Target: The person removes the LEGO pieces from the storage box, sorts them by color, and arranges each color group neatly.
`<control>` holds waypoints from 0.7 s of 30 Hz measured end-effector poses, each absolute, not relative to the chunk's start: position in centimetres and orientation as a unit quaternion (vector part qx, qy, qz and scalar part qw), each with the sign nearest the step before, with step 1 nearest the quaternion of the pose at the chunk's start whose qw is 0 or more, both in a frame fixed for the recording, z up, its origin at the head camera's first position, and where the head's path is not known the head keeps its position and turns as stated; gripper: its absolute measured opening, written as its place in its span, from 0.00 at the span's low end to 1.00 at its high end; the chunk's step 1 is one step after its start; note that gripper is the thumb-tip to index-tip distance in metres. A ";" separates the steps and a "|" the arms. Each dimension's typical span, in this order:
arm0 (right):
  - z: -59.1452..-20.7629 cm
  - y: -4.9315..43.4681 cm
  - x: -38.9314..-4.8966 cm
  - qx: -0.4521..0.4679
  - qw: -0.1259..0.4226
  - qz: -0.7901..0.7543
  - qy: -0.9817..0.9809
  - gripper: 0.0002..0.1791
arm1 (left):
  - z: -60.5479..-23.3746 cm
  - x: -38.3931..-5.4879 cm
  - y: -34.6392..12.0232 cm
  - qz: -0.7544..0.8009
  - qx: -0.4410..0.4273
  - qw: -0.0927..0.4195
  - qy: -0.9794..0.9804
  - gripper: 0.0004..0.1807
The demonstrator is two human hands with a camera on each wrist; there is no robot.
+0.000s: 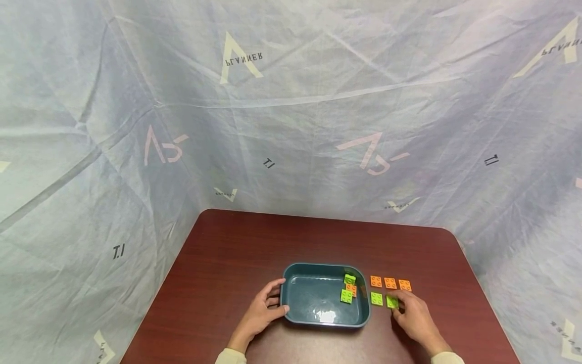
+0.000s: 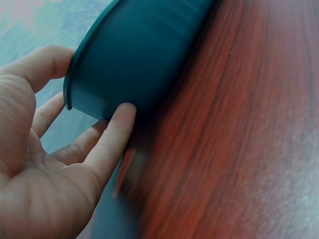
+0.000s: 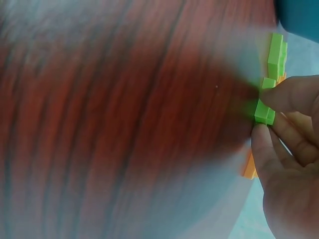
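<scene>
A dark teal rectangular tray (image 1: 327,325) lies on the table. My left hand (image 1: 261,311) holds its left end, thumb and fingers spread along the rim and outer wall. Its fingertips rest against the wall (image 2: 139,55) in the left wrist view. To the right of the tray, my right hand (image 1: 416,316) pinches a green toy building brick (image 3: 265,102) between thumb and fingers. A second green brick (image 1: 376,299) lies between that hand and the tray. Behind them is a row of orange bricks (image 1: 390,283), the rightmost just beyond my fingers.
Inside the tray, near its right wall, are two green bricks (image 1: 346,296) and an orange brick (image 1: 352,288) close together. The reddish-brown wooden table (image 1: 236,242) has rounded far corners. A pale printed sheet (image 1: 291,136) hangs behind the table and at both sides.
</scene>
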State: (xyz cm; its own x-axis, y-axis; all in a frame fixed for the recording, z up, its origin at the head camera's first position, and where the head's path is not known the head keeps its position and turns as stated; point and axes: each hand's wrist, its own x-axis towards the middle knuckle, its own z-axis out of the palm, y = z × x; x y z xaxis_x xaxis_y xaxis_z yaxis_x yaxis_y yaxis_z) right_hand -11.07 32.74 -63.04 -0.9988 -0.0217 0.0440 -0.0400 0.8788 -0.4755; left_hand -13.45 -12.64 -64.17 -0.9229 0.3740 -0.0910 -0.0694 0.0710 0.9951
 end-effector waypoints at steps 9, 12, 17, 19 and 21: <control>-63.0 32.7 -11.0 0.013 0.058 0.246 -0.967 0.20 | -64.3 -13.4 -12.6 0.672 0.106 0.165 0.714 0.42; -62.7 32.5 -11.0 0.011 0.066 0.255 -0.965 0.18 | -64.3 -13.4 -12.6 0.669 0.107 0.165 0.717 0.42; -61.9 32.0 -11.0 0.008 0.073 0.264 -0.962 0.17 | -64.5 -13.4 -12.7 0.671 0.111 0.166 0.714 0.42; -61.5 31.7 -11.1 0.012 0.083 0.263 -0.961 0.18 | -64.5 -13.4 -12.7 0.673 0.111 0.166 0.712 0.42; -61.1 31.4 -11.2 0.020 0.095 0.266 -0.959 0.18 | -64.5 -13.5 -12.7 0.674 0.110 0.166 0.712 0.42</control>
State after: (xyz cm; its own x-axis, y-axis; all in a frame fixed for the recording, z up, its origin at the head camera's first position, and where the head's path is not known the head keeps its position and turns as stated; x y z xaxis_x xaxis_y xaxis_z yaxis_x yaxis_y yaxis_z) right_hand -11.18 31.38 -61.11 -0.9813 0.0127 0.1920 -0.0880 0.8575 -0.5069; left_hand -13.45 -12.70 -64.50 -0.9211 0.3793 -0.0882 -0.0672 0.0684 0.9954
